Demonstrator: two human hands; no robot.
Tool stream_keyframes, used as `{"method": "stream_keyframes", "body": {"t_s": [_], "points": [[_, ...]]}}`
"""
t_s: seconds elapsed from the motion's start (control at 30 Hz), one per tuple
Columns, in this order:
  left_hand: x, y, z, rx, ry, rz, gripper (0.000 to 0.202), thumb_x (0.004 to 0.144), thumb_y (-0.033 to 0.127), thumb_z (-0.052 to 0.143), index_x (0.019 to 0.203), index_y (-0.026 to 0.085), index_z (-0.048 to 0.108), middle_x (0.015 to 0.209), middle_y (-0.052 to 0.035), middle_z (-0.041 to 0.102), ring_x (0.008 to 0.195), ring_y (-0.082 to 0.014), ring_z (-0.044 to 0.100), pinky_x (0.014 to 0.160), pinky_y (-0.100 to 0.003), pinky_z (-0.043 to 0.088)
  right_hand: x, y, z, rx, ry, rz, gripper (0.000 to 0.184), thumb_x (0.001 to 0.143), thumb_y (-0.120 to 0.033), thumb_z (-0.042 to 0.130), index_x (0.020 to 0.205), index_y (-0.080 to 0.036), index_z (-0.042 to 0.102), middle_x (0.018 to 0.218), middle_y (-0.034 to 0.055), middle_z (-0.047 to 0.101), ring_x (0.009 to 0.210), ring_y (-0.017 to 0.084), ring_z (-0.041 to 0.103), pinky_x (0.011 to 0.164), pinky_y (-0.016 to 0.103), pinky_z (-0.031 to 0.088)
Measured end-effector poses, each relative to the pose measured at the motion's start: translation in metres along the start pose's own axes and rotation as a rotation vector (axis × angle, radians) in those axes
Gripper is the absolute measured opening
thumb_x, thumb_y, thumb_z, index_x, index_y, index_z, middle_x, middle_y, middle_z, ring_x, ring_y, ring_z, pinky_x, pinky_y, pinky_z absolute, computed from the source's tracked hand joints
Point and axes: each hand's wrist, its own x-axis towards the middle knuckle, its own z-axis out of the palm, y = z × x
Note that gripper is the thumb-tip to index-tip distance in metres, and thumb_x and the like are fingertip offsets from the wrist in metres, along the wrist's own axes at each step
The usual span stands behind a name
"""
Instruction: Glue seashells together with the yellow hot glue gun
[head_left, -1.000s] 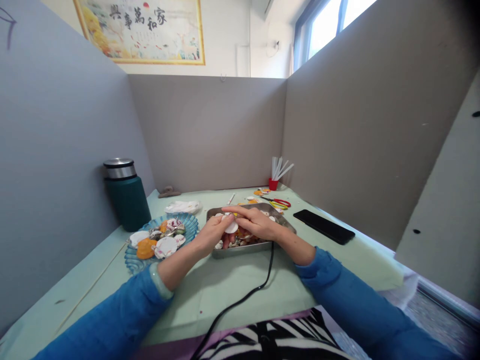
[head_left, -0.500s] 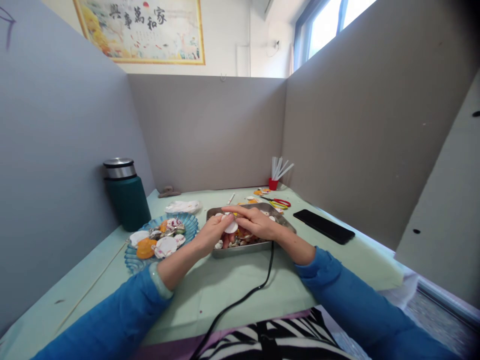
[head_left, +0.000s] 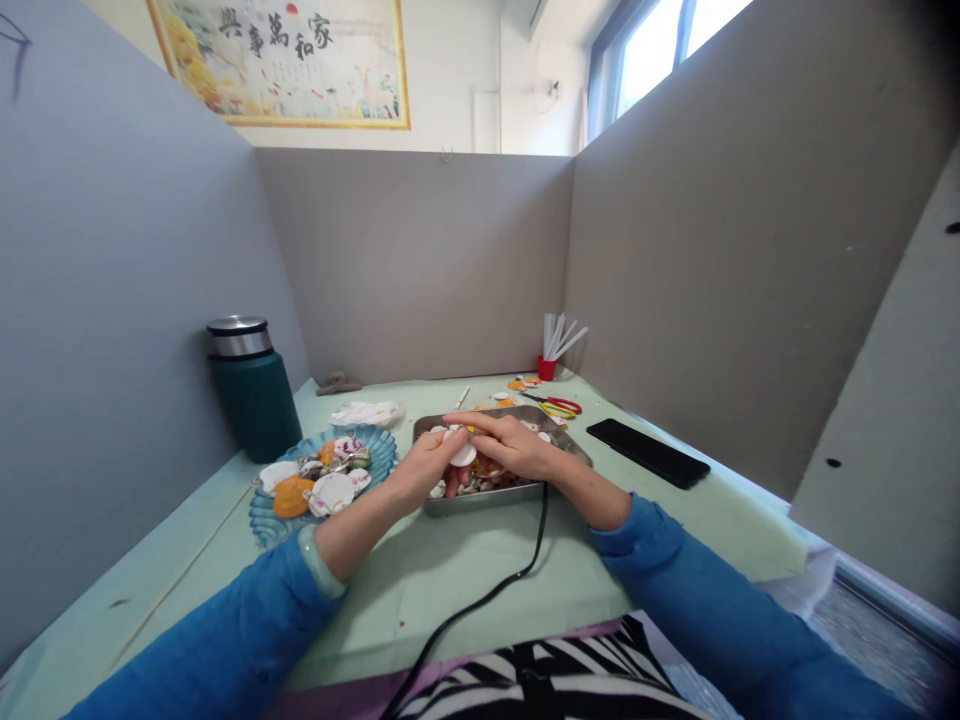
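Observation:
Over a metal tray [head_left: 491, 500] I have both hands close together. My left hand [head_left: 426, 465] is closed on a white round flat piece [head_left: 464, 455], its thumb on the upper face. From the other side my right hand [head_left: 517, 445] pinches at the edge of that piece, its index finger stretched across toward my left hand. The fingers partly cover the piece, so its full shape is hidden. In the tray lie many small shell-like bits, white and orange. Left of the tray, a blue ribbed plate [head_left: 262, 525] carries white and orange round pieces [head_left: 292, 496].
A dark green flask [head_left: 255, 400] stands at the left. Behind the tray are scissors [head_left: 559, 405] and a red cup [head_left: 547, 369] of white strips. A black phone [head_left: 647, 452] lies at right, and a black cable [head_left: 487, 600] runs in front. Grey partitions [head_left: 412, 260] surround the table.

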Motion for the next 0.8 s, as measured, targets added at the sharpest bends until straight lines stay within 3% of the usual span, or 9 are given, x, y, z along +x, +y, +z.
{"method": "stream_keyframes", "body": {"t_s": [0.8], "points": [[0.0016,-0.0034,-0.0018,-0.005,-0.012,0.013,0.046,0.082,0.054,0.045,0.064,0.013,0.052,0.05,-0.0002,0.055,0.034,-0.0066,0.045,0.038,-0.019,0.032,-0.0001,0.0021,0.0002,-0.029,0.008,-0.034,0.043,0.091,-0.022,0.037,0.133,-0.019,0.044,0.068,-0.0018,0.058,0.058,0.01,0.047,0.065,0.024,0.039]]}}
